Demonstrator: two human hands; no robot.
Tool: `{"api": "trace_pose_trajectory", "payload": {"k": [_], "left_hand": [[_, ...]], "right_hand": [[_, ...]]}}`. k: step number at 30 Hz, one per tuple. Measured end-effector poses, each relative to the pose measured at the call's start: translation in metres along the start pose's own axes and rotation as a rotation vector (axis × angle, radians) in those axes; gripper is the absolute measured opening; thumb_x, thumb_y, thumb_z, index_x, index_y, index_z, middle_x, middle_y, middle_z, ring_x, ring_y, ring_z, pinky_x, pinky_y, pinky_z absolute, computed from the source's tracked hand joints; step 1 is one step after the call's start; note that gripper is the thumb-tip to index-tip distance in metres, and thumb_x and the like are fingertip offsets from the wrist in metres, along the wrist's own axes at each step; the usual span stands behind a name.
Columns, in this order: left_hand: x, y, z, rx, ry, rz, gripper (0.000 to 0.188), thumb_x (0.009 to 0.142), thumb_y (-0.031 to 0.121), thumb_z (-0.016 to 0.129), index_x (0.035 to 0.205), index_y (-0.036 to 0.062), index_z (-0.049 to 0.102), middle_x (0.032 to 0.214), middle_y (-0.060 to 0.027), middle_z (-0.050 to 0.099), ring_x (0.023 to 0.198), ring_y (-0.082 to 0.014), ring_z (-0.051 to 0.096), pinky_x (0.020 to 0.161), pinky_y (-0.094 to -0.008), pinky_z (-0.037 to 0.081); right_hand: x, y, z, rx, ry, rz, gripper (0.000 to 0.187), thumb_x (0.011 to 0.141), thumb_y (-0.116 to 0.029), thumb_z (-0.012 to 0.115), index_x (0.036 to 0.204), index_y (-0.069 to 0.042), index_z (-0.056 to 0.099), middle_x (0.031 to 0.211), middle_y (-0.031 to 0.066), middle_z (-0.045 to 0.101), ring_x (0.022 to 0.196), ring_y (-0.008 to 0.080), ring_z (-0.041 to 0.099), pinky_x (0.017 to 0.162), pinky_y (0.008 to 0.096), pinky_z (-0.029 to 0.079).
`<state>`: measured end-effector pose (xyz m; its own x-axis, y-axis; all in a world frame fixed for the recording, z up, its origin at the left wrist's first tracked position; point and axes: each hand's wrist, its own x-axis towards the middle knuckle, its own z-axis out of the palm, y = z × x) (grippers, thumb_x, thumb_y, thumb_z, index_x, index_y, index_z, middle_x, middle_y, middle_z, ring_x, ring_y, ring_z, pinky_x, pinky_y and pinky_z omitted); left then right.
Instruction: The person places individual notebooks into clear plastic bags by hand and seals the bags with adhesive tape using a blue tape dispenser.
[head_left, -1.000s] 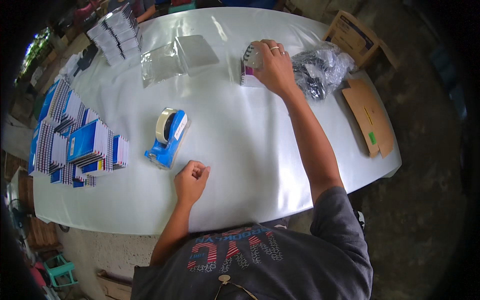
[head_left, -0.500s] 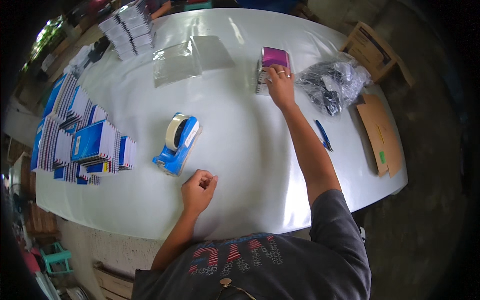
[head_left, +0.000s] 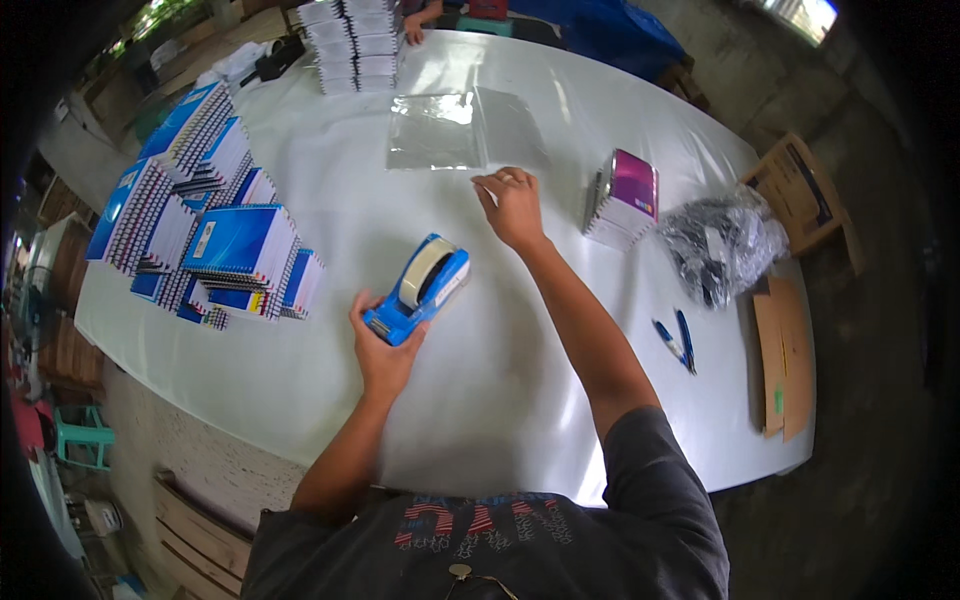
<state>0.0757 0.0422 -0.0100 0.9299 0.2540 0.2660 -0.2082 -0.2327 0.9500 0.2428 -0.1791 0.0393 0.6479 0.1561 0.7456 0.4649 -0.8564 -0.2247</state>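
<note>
My left hand (head_left: 385,355) is closed around the near end of a blue tape dispenser (head_left: 412,312), which carries a roll of pale tape (head_left: 426,273). My right hand (head_left: 514,212) hovers over the table just short of two clear plastic sheets (head_left: 433,130), its fingers loosely bent and apart with nothing visible in them. Right of it stands a stack of small spiral notebooks (head_left: 622,222) topped by a purple cover (head_left: 634,182).
Stacks of blue spiral notebooks (head_left: 235,240) fill the table's left side. White spiral-bound stacks (head_left: 355,45) stand at the far edge, near another person's hand (head_left: 413,30). Rightward lie a crumpled plastic bag (head_left: 725,240), blue cutters (head_left: 677,345) and cardboard pieces (head_left: 785,350).
My right hand has left the purple-topped notebook stack and moved left toward the plastic sheets. My left hand has taken hold of the tape dispenser. The whole view has swung left.
</note>
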Motion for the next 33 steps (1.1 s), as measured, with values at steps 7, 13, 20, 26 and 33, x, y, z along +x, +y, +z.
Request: {"api": "trace_pose_trajectory", "payload": {"k": [7,13,20,26,33], "left_hand": [[0.005,0.008,0.000,0.022,-0.028,-0.102,0.065,0.066,0.011,0.083,0.116,0.0017,0.043,0.106,-0.0143,0.059,0.096,-0.0234,0.061,0.086,-0.0342,0.048],[0.005,0.001,0.000,0.038,-0.061,-0.079,0.064,0.067,0.009,0.083,0.116,0.0038,0.042,0.109,-0.0135,0.057,0.099,-0.0223,0.059,0.088,-0.0340,0.048],[0.003,0.000,-0.001,0.119,-0.071,-0.046,0.064,0.068,0.005,0.082,0.117,0.0055,0.040,0.112,-0.0116,0.054,0.102,-0.0189,0.057,0.089,-0.0326,0.047],[0.006,0.003,0.001,0.045,-0.066,-0.061,0.065,0.068,0.006,0.082,0.117,0.0060,0.040,0.111,-0.0113,0.055,0.100,-0.0189,0.057,0.088,-0.0325,0.048],[0.005,0.003,0.003,0.134,-0.055,-0.036,0.064,0.068,0.006,0.082,0.116,0.0056,0.040,0.109,-0.0110,0.055,0.098,-0.0194,0.058,0.087,-0.0324,0.048]], "right_hand": [[0.063,0.027,0.118,0.300,-0.211,0.287,0.022,0.087,-0.014,0.061,0.106,-0.007,0.069,0.106,0.0167,0.066,0.100,0.0340,0.061,0.088,0.0399,0.047],[0.056,0.061,0.173,0.011,-0.164,0.363,0.026,0.082,-0.019,0.064,0.105,-0.009,0.070,0.118,0.0126,0.064,0.102,0.0324,0.061,0.098,0.0378,0.041],[0.058,0.070,0.164,0.363,-0.129,0.738,0.017,0.078,-0.022,0.067,0.091,-0.012,0.074,0.088,0.0095,0.070,0.090,0.0274,0.063,0.095,0.0382,0.042],[0.042,0.066,0.153,0.326,-0.118,0.458,0.014,0.081,-0.020,0.067,0.089,-0.013,0.074,0.083,0.0078,0.070,0.081,0.0261,0.065,0.082,0.0361,0.048],[0.044,0.086,0.151,0.773,0.046,0.764,0.016,0.084,-0.018,0.062,0.086,-0.004,0.070,0.091,0.0101,0.067,0.069,0.0211,0.061,0.068,0.0320,0.050]]}}
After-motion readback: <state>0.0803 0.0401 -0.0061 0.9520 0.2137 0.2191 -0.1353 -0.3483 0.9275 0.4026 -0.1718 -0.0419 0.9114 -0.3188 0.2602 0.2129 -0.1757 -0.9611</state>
